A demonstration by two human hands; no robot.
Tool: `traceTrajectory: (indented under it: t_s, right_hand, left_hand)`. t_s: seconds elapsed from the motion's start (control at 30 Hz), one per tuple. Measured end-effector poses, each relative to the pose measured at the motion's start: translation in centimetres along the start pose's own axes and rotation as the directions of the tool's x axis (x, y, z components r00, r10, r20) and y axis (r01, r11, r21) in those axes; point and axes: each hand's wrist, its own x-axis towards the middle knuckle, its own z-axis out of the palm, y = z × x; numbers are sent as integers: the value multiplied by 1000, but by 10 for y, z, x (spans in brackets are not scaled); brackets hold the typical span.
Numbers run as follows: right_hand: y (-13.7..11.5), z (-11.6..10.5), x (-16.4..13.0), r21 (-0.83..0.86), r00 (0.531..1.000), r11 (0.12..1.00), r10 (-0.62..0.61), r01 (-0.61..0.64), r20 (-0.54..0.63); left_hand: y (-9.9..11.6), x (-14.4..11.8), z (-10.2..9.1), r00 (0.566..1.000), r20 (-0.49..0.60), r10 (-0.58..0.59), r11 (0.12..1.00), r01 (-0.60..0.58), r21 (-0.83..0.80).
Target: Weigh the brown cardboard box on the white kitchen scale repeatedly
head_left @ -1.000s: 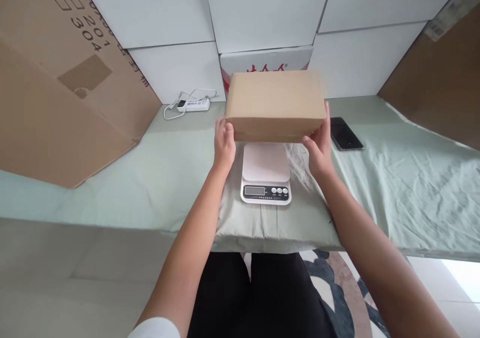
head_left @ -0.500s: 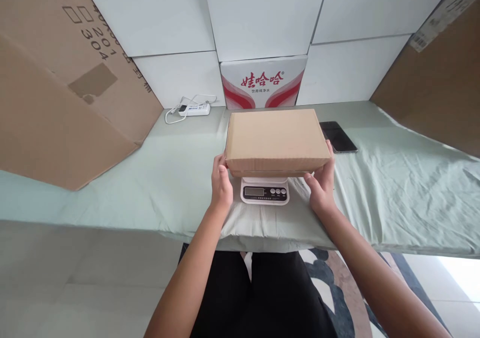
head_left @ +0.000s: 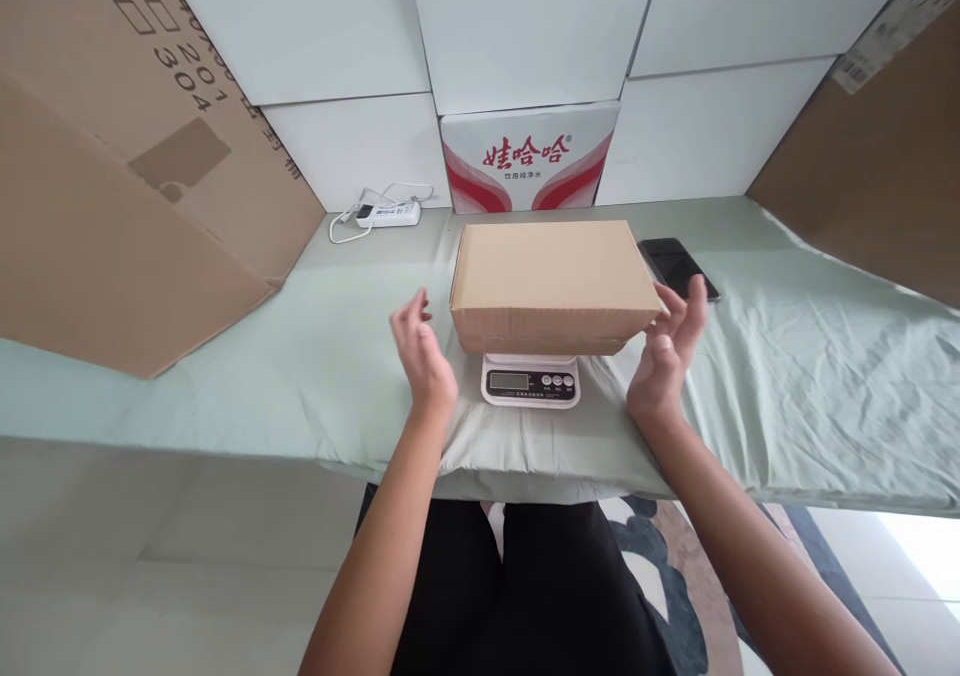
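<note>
1. Large brown corrugated cardboard sheet (head_left: 127, 176), leaning against the white wall at far left, well apart from the work.
2. White power strip with coiled cable (head_left: 386, 214), on the pale green cloth-covered table (head_left: 262, 356), near the wall.
3. Left hand (head_left: 421, 356), fingers spread and empty, just beside the left end of the plain brown rectangular cardboard box (head_left: 551, 281); not touching it.
4. The box rests flat on the small white digital kitchen scale (head_left: 531, 380) and overhangs its platform on every visible side. Risk: the soft, wrinkled cloth underlay may let the scale rock, and an off-centre load could tip.
5. Right hand (head_left: 664, 356), fingers open, at or just off the box's right corner; a brush here would likely disturb the reading.
6. Black smartphone (head_left: 677, 266), lying behind the right hand.
</note>
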Motion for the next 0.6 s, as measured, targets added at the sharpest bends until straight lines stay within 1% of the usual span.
traceTrajectory:
  t_s: [0.03,0.07,0.1,0.13,0.17,0.2,0.27,0.37,0.43,0.53,0.6]
  right_hand:
    - [0,-1,1,16,999,1000,8,-7,-51]
    - [0,-1,3,31,996,999,14,-11,-85]
    - [1,-2,4,42,995,999,18,-14,-102]
    - [1,-2,5,50,994,999,20,-15,-107]
    - [1,-2,6,53,995,998,24,-19,-99]
    - [1,-2,6,50,996,998,29,-25,-82]
    - [0,-2,4,35,999,999,33,-33,-22]
    - [1,-2,1,20,996,1000,16,-18,93]
    - [2,-2,0,7,988,1000,-9,8,152]
    - [1,-3,0,-23,979,998,-46,51,197]
    - [-3,-2,5,-14,971,997,-68,73,229]
  left_hand:
    - [-1,2,-1,996,-85,0,1000,1,10]
    - [-2,4,-2,989,-147,-10,1000,12,10]
    - [-3,5,-2,983,-180,-29,1000,29,1]
    - [-5,6,-2,981,-186,-52,999,50,-16]
    - [-5,6,-1,983,-170,-75,997,70,-35]
    - [-6,5,0,986,-134,-96,995,89,-54]
    - [-6,3,1,994,-21,-110,992,108,-68]
    - [-3,-2,3,986,159,-57,997,64,-35]
    - [0,-4,3,969,247,-23,999,33,-37]
    - [4,-4,4,950,312,-4,998,25,-64]
    - [9,1,3,952,305,10,997,13,-72]
